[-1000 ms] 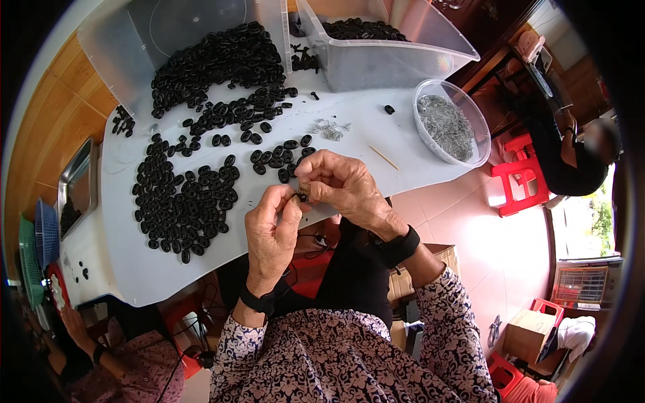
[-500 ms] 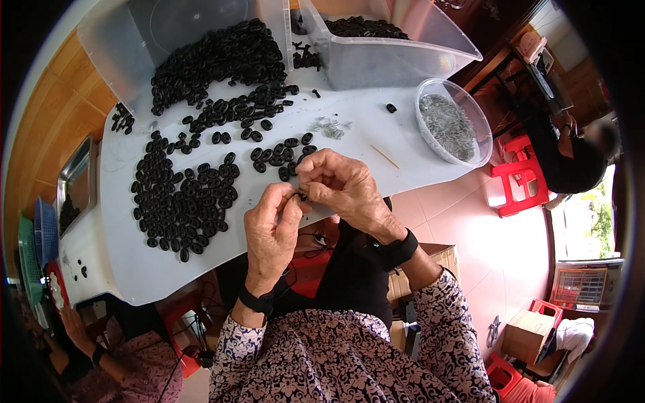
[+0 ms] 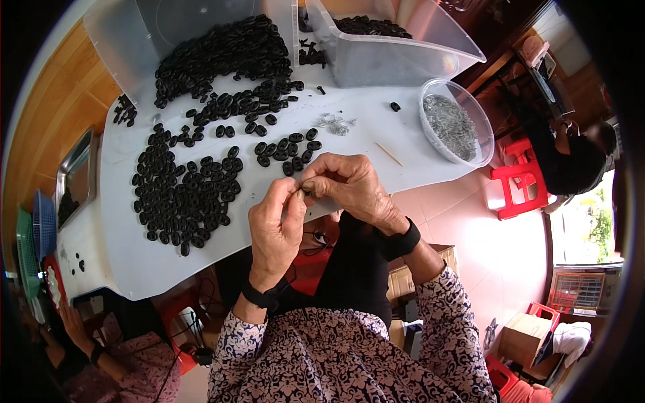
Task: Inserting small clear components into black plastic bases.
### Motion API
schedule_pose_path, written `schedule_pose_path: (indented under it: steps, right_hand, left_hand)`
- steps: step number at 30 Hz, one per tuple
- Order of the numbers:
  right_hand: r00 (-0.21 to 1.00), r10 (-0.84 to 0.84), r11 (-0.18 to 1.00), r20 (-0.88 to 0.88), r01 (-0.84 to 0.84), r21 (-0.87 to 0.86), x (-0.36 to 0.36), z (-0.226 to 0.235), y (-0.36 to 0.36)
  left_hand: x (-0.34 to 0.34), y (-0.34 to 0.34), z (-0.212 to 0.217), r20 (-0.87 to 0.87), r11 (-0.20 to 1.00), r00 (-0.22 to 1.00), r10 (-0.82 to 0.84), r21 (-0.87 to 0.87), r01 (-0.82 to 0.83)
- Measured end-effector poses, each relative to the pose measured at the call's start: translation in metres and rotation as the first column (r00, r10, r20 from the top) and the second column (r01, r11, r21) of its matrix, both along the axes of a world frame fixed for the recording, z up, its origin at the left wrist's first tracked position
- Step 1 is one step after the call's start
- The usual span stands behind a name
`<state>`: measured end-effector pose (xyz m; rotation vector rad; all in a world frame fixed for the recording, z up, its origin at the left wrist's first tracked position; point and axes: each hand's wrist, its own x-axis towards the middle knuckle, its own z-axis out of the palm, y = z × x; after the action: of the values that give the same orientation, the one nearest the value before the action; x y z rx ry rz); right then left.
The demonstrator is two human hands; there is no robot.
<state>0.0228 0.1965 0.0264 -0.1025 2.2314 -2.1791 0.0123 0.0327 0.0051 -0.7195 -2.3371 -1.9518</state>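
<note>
My left hand [image 3: 277, 227] and my right hand [image 3: 353, 189] meet above the table's near edge, thumbs and forefingers pinched together. Between the fingertips is a small black piece [image 3: 308, 192], mostly hidden, so its exact shape cannot be made out. Just beyond them lies a small group of black oval pieces [image 3: 287, 166], each with two holes. A larger spread of the same ovals [image 3: 195, 195] covers the table to the left. Clear, thin small parts [image 3: 334, 123] lie in a little heap past my right hand, and a thin wooden stick [image 3: 390, 154] rests to its right.
A tipped clear bin [image 3: 114, 57] spills black pieces at the back left; another translucent bin [image 3: 403, 64] stands beside it. A round tub [image 3: 430, 138] of clear bits sits at the table's right edge. Other people [image 3: 117, 363] are at lower left and far right.
My right fingers have curled in and lowered over the small black piece. Both hands stay pinched together in nearly the same place. The view has shifted slightly.
</note>
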Motion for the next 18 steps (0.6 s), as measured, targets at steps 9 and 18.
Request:
schedule_pose_path:
  steps: [9, 18]
  right_hand:
    - [0.999, -0.042, 0.962, -0.004, 0.041, 0.271, -0.001, 0.006, -0.006]
    - [1.000, -0.020, 0.998, -0.019, 0.021, 0.058, -0.002, -0.003, -0.003]
  left_hand:
    - [0.001, 0.000, 0.005, 0.022, 1.000, 1.000, 0.018, 0.015, -0.018]
    - [0.000, 0.001, -0.002, 0.035, 0.997, 0.999, 0.016, 0.073, -0.018]
